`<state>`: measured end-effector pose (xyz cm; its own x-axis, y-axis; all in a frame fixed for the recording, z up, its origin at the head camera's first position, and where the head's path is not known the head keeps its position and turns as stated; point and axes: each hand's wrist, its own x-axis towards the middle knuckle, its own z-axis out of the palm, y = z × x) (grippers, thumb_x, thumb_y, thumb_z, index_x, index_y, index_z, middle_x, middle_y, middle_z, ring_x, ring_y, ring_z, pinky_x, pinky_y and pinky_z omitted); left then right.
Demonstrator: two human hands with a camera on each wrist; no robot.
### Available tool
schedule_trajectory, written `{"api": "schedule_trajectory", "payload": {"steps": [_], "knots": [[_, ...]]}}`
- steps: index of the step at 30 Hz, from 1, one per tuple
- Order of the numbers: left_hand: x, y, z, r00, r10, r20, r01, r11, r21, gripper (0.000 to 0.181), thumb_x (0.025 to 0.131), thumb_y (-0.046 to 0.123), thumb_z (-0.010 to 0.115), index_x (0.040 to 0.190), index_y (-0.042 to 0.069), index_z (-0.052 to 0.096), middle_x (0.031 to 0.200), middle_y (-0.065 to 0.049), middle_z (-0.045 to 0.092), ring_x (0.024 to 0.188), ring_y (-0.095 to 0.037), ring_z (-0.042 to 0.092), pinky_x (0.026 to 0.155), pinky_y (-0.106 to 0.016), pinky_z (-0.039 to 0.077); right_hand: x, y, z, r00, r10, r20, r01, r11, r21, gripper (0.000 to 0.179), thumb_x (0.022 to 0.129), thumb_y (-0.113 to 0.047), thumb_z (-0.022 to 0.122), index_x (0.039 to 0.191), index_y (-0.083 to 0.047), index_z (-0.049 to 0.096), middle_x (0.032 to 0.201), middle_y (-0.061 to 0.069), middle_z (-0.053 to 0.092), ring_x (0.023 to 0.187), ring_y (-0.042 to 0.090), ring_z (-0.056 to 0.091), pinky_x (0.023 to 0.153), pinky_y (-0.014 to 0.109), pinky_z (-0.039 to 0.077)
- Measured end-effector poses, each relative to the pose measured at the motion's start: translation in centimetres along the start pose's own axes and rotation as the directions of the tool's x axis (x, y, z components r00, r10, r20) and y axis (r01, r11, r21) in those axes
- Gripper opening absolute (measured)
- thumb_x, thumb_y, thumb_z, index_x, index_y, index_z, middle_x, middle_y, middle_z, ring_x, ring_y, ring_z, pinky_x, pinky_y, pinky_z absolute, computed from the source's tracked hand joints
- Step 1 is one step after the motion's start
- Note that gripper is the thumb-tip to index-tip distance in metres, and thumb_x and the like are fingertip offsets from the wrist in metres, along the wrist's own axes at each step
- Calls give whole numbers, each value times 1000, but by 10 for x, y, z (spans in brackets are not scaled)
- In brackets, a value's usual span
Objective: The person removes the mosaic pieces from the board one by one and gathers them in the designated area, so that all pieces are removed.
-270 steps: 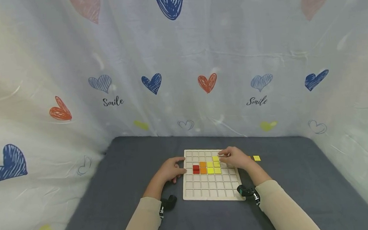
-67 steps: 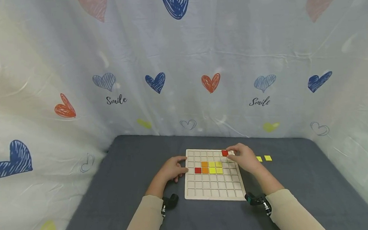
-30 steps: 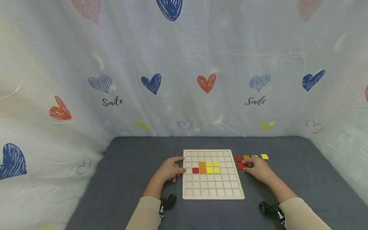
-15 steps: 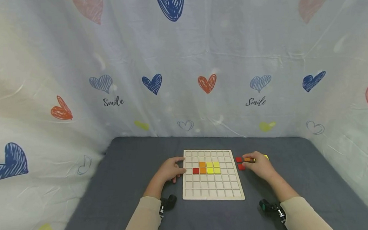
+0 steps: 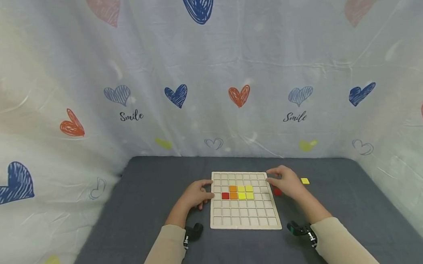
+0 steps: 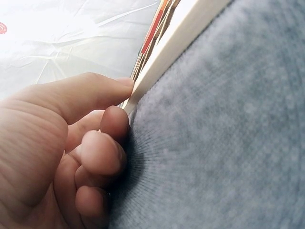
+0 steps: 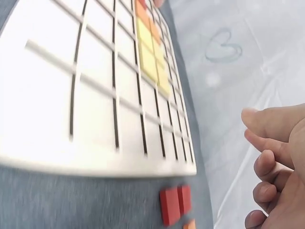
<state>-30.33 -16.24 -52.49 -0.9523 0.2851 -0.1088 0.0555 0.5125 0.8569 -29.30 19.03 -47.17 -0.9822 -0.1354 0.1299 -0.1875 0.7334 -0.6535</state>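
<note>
Cloth, dark grey, spreads beneath everything, and a pale curtain printed with hearts and "Smile" hangs behind it and at both sides. My wooden grid board lies flat on it, between my hands, two sides running away from me; it looks about square, so I cannot tell a long axis. Set in its cells, left to right, come a red tile, two orange tiles and four yellow tiles. My left hand touches the board's left edge with thumb and forefinger spread apart. My right hand is released, by the far right corner, near two red squares just beside the board.
</note>
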Motion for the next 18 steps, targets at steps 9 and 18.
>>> {"api": "schedule_trajectory", "payload": {"steps": [9,18], "knots": [[1,-2,0,1000,-1,8,1,1000,-15,60,92,18,77,148,10,56,60,-7,61,36,-15,50,39,-30,42,13,-23,22,997,-47,60,44,998,48,33,96,-17,74,125,-1,72,96,8,52,82,24,42,64,37,36],[1,-1,0,1000,-3,-7,3,1000,-19,61,91,16,78,148,9,56,60,-8,61,36,-15,49,38,-29,41,19,-39,46,989,-42,139,30,996,88,35,97,-19,74,129,-4,71,94,7,48,75,21,39,60,35,33]]}}
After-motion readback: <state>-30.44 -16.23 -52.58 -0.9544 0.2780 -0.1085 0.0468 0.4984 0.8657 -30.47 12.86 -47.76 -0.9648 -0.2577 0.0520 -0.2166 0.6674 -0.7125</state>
